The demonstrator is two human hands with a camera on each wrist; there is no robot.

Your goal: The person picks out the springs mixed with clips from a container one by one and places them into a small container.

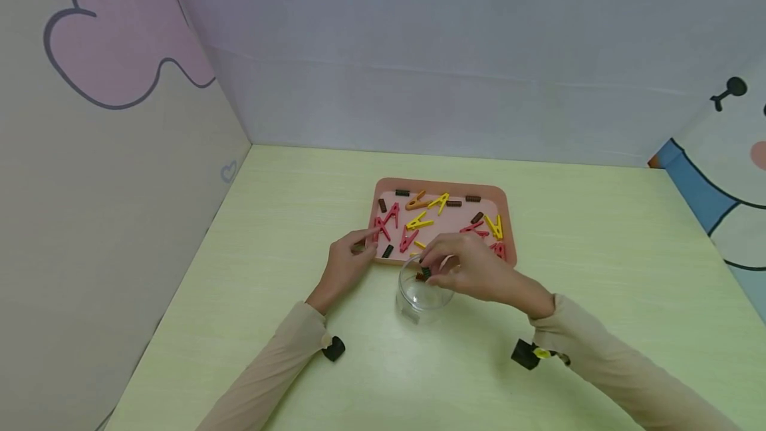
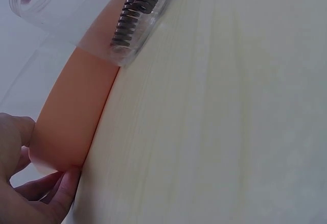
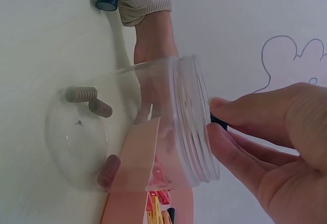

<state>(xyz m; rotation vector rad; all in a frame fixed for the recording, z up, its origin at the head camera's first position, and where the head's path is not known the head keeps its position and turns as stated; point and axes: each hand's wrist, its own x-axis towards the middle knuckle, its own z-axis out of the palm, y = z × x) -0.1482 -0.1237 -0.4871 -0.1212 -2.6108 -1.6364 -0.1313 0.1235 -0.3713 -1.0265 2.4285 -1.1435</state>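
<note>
My right hand [image 1: 475, 268] pinches a small dark coil spring [image 3: 218, 122] between thumb and fingers, right at the mouth of a clear plastic jar [image 1: 423, 301]. Inside the jar, brownish springs [image 3: 109, 171] lie at the bottom; the right wrist view shows three. My left hand [image 1: 348, 263] grips the near left corner of a pink tray [image 1: 443, 186], seen close up in the left wrist view, with fingertips low against its wall [image 2: 76, 101]. Red clothespins [image 1: 408, 239], yellow clothespins [image 1: 439, 202], an orange clothespin [image 1: 417, 202] and several dark springs [image 1: 402, 193] lie scattered in the tray.
The jar stands upright on the pale wooden table [image 1: 287, 218], just in front of the tray's near edge. A light wall [image 1: 449, 52] rises behind the table, and a printed panel [image 1: 120, 185] borders its left side.
</note>
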